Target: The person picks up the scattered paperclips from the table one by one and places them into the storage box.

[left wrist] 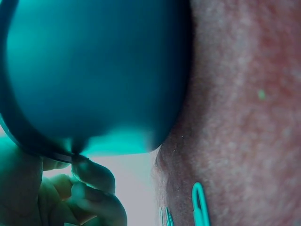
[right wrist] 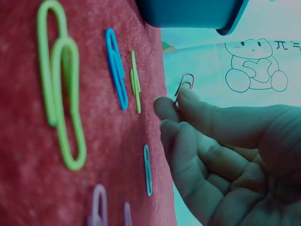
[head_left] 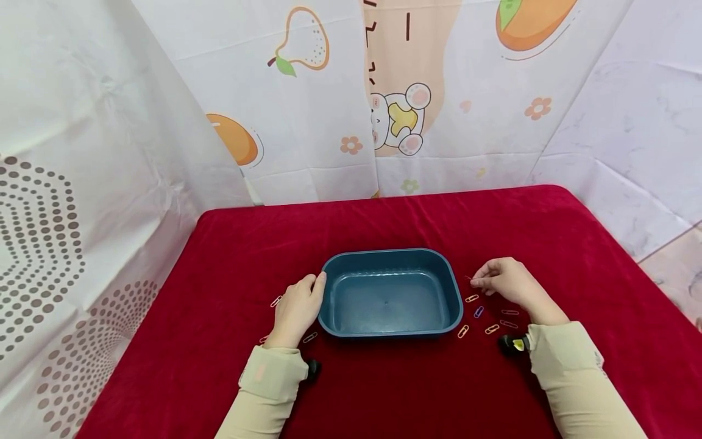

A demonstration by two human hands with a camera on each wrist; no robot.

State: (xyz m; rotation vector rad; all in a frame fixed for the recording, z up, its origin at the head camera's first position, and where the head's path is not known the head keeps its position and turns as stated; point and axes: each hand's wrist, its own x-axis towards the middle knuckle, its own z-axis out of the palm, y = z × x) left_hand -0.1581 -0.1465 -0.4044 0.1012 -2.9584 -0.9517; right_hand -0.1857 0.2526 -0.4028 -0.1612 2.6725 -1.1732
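Note:
A dark blue rectangular plastic bin (head_left: 386,305) stands on the red cloth between the hands. My left hand (head_left: 296,312) grips its left rim, thumb at the edge and fingers curled below it in the left wrist view. To the right of the bin, my right hand (head_left: 507,283) pinches a reddish paper clip (right wrist: 185,81) between thumb and index fingertip, raised above the cloth in the right wrist view. Below that hand lie loose paper clips: a blue one (head_left: 479,312), yellow ones (head_left: 492,329) and pink ones (head_left: 510,312).
More paper clips lie left of the bin, a pale one (head_left: 276,301) and another (head_left: 309,337) beside the left wrist. Red cloth (head_left: 400,384) covers the table. White printed curtains (head_left: 318,134) hang behind and at the sides. Each wrist wears a small black camera (head_left: 311,370).

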